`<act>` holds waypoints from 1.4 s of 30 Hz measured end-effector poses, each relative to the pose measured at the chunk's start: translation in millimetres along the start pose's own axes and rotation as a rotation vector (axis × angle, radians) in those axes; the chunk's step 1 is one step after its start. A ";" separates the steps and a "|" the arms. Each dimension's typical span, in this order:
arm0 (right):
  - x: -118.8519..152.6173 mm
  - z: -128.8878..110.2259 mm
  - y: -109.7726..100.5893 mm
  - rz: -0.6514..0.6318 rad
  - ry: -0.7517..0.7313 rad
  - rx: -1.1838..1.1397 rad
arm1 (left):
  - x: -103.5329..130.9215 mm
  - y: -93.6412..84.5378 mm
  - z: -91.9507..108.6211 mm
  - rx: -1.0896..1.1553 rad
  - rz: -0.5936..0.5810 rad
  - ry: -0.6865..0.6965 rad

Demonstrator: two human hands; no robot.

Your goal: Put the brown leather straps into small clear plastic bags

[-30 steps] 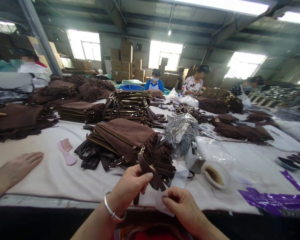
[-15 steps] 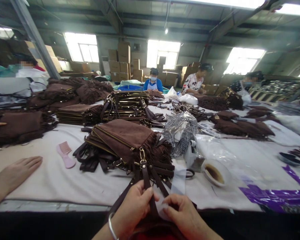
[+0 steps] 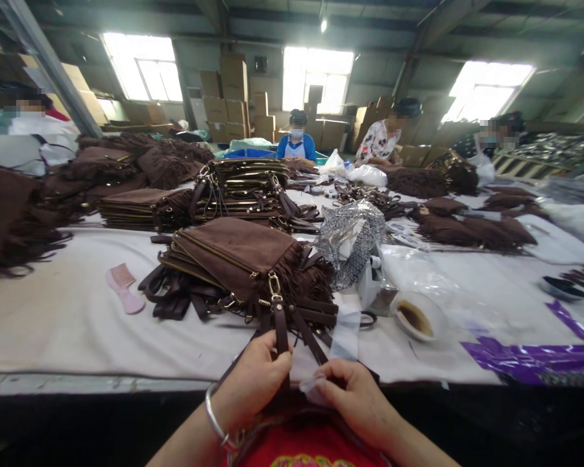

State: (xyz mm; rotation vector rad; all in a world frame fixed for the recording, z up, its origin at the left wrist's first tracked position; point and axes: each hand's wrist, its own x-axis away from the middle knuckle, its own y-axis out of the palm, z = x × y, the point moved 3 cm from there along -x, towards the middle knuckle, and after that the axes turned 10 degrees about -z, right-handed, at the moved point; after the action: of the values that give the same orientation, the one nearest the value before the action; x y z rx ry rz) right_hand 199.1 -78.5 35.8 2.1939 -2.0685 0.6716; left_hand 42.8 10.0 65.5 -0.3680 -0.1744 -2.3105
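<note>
My left hand [image 3: 260,370] is closed around a dark brown strap [image 3: 281,327] at the table's front edge. A gold clasp [image 3: 274,287] joins that strap to the top brown fringed bag [image 3: 238,246] of a stack. Close by on the right, my right hand [image 3: 348,392] pinches a small piece of whitish, translucent sheet [image 3: 314,389]. Another whitish strip [image 3: 346,332] lies on the table just beyond it. More brown straps hang from the stack between and beneath both hands, and their lower ends are hidden.
A pink comb [image 3: 125,288] lies left of the stack. To the right stand a bowl of brown liquid [image 3: 413,318], a patterned plastic bag [image 3: 350,240] and purple plastic [image 3: 530,360]. Further stacks of bags [image 3: 146,209] fill the back. Several co-workers, one in blue [image 3: 296,146], sit across the table.
The view has tilted down slightly. My left hand has shifted along the strap, and the sheet in my right hand looks crumpled. A co-worker's hand at left is gone; a brown bag there is raised.
</note>
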 end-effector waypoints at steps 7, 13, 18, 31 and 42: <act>-4.1 0.2 -2.5 0.053 0.057 0.044 | 5.1 -1.3 23.2 -0.046 -0.050 0.007; -7.1 4.5 -0.1 0.060 0.039 -0.001 | 5.4 7.6 28.2 0.148 -0.074 -0.004; -6.8 7.7 0.9 0.040 0.040 -0.090 | -0.6 11.5 15.1 0.194 -0.001 -0.022; -7.3 8.3 2.3 -0.022 0.059 -0.163 | -4.3 2.9 4.2 0.035 0.121 0.155; -4.9 2.0 4.0 -0.039 0.035 -0.248 | -6.6 5.4 -1.9 0.073 0.105 0.135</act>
State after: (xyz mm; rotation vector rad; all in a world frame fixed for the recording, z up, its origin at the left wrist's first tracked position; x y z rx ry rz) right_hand 195.8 -74.9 31.3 2.0646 -1.9659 0.4198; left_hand 50.7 10.3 61.6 -0.1793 -0.1674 -2.2097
